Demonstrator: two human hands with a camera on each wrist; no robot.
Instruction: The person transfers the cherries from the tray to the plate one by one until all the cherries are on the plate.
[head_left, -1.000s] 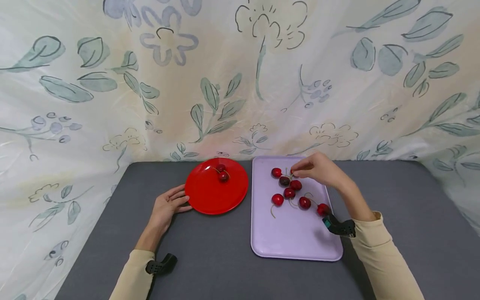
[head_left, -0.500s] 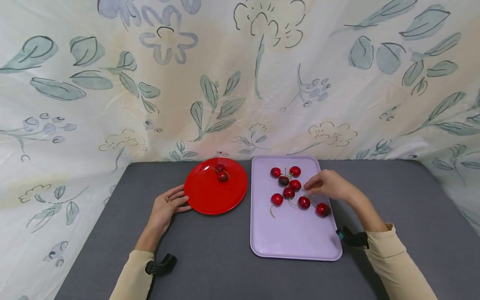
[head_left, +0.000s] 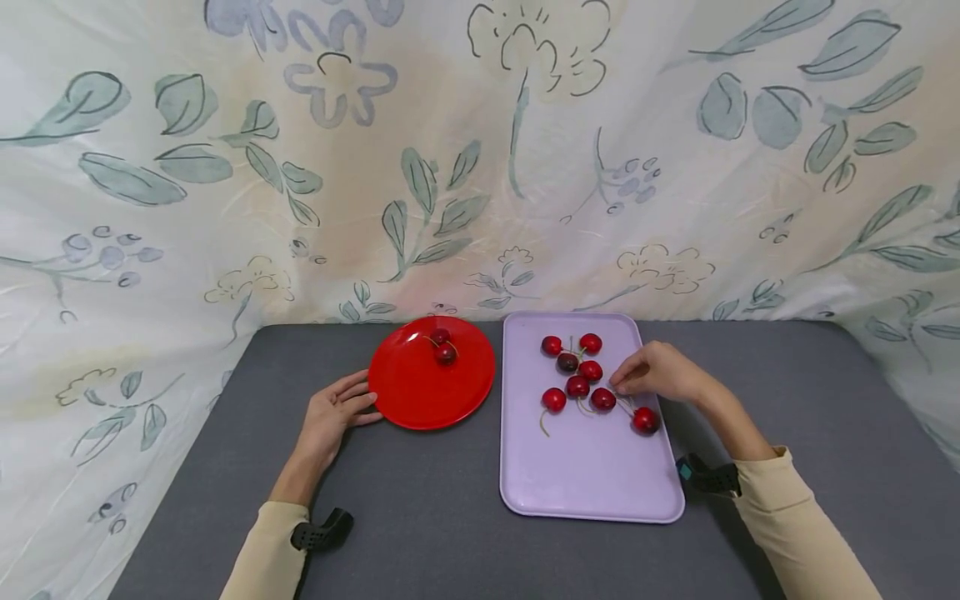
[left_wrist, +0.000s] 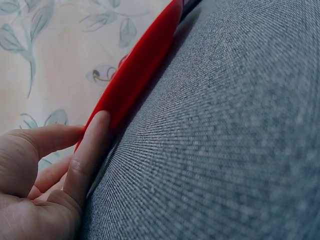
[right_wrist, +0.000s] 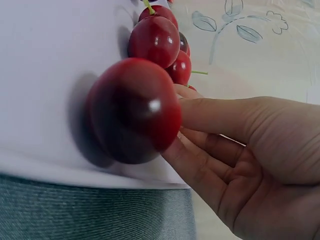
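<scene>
My left hand (head_left: 330, 414) is at the left rim of a round red plate (head_left: 420, 404), pinching it lightly; in the left wrist view, one digit lies on each side of the plate's edge (left_wrist: 135, 82). A pair of dark red cherries (head_left: 446, 353) sits near the plate's far side. Over the right part of a lilac tray (head_left: 585, 479), my right hand (head_left: 660, 372) pinches the stem of a cherry (head_left: 603, 400) still low at the tray. Its fingertips are partly hidden behind a large near cherry (right_wrist: 132, 110) in the right wrist view.
Several more cherries, some with stems, cluster in the tray's far half, among them a very dark cherry (head_left: 567, 362) and a single cherry (head_left: 553, 400) at left. Behind the grey table (head_left: 442, 517) hangs a floral cloth (head_left: 480, 167).
My right hand has come away from the far cherries toward the near right ones. The cherry by its fingertips has shifted slightly left and away. My left hand and the plate hold still.
</scene>
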